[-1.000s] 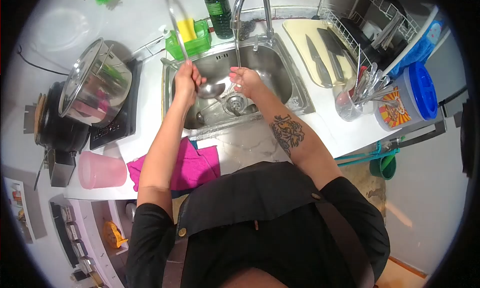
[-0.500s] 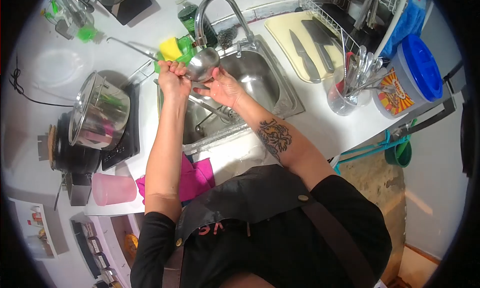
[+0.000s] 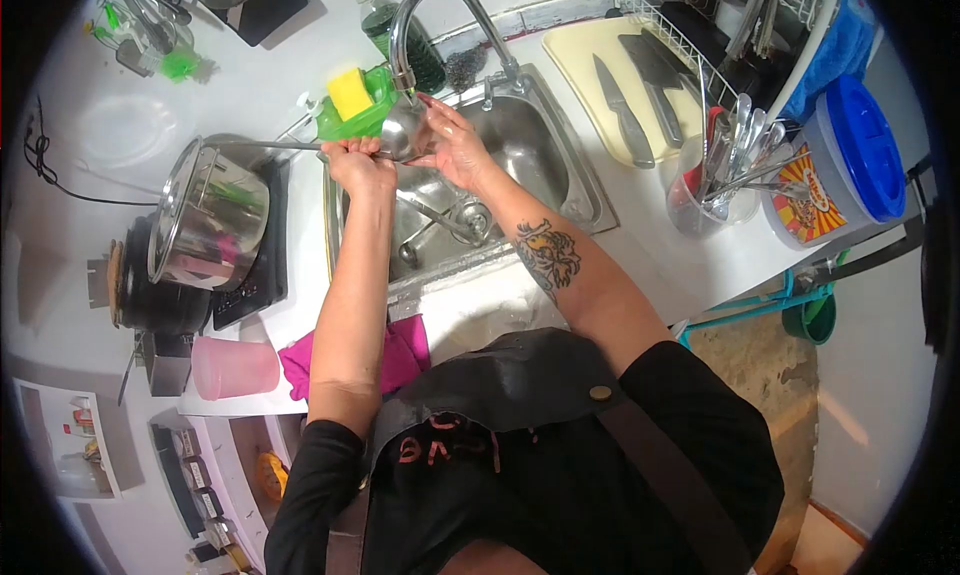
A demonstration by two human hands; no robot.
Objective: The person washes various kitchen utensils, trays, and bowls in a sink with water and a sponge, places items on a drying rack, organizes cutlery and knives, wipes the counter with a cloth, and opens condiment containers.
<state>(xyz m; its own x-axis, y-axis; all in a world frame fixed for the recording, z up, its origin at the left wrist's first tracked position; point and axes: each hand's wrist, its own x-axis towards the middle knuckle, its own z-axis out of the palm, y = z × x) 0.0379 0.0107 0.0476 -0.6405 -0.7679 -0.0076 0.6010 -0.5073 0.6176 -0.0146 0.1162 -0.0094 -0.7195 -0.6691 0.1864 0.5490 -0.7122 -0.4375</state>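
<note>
1. The left hand is closed around the handle of a metal ladle. The fist is above the left part of the sink.
2. The ladle is above the back left part of the sink, with its bowl just below the mouth of the faucet. Its handle goes out past the left edge of the sink.
3. The right hand is also above the sink. It is not closed: the fingers are spread and curve along the right side of the ladle's bowl. How firmly they press on it, I cannot tell.
4. Inside the sink, below the hands, lie other metal utensils; their exact shapes are partly hidden.
5. At the back left corner of the sink there is a green holder with a yellow sponge. A bottle of green liquid is behind the sink.
6. To the right of the sink, a pale cutting board carries knives. Farther right stands a clear container with cutlery.
7. To the left of the sink is a shiny metal pot, tilted in this view. A magenta cloth lies in front of the sink, toward its left.
</note>
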